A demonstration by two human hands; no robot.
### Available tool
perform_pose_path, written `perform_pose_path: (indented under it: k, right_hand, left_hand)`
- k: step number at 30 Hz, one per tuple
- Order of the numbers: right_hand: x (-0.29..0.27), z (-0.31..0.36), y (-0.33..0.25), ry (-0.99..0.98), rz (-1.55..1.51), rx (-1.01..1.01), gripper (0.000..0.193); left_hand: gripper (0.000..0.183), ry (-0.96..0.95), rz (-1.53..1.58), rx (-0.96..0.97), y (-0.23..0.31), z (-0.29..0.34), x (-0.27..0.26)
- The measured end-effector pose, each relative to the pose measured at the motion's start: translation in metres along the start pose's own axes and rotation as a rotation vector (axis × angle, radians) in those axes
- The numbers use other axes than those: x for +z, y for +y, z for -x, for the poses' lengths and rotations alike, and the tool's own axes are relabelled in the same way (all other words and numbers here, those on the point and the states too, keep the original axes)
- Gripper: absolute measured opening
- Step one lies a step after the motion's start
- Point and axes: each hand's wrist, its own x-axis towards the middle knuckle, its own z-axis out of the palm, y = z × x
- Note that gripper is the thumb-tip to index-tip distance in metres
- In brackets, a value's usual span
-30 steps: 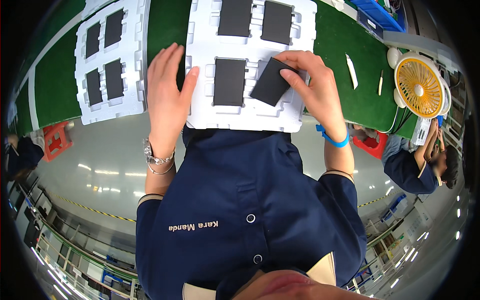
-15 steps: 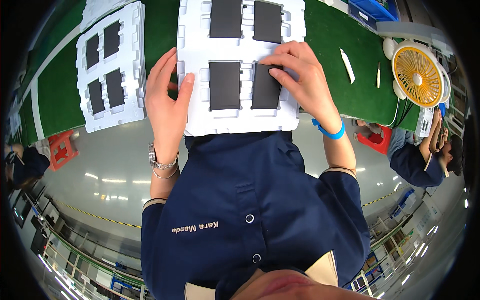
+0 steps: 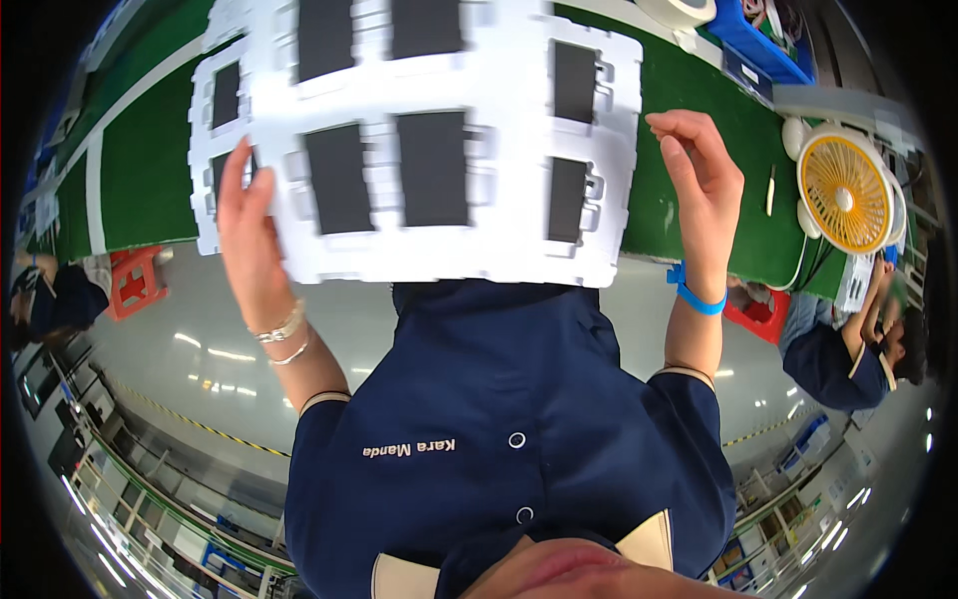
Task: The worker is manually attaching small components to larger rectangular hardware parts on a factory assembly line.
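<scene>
Supporting white moulded plastic tray (image 3: 381, 95) evenly should keep flat black rectangular pieces (image 3: 434, 170) seated. Tray at near side of green desk (image 3: 654, 215), overlapping similar white tray (image 3: 617, 130) on right. Left hand (image 3: 251, 240) at tray's left edge, grip unclear; right hand (image 3: 707, 180) empty, loosely curled.

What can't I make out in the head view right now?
All in the head view:
- Front white tray: far end, cut off by the top edge.
- Its upper black pieces: far ends, same edge.
- Right white tray: left part, hidden by the front tray.
- Left white tray: partly covered by the left hand.
- Left hand's grip: contact point blurred.
</scene>
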Motion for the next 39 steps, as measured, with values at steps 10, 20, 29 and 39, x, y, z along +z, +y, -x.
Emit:
perform_pose_path:
  k: [10, 20, 29, 39]
  right_hand:
    - [0.061, -0.04, -0.023, -0.206, 0.258, -0.343, 0.014]
    - [0.102, -0.058, -0.014, -0.267, 0.633, -0.586, 0.037]
    - [0.107, -0.071, -0.01, -0.285, 0.794, -0.775, 0.03]
    - [0.082, -0.072, -0.013, 0.139, 0.585, -0.962, 0.014]
  left_hand:
    - [0.046, 0.033, -0.366, 0.002, 0.005, -0.094, -0.154]
    - [0.035, 0.494, -1.238, 0.321, -0.035, -0.085, -0.132]
    - [0.034, 0.512, -1.281, 0.298, -0.031, -0.079, -0.116]
    - [0.031, -0.254, -0.351, 0.363, -0.006, 0.001, 0.015]
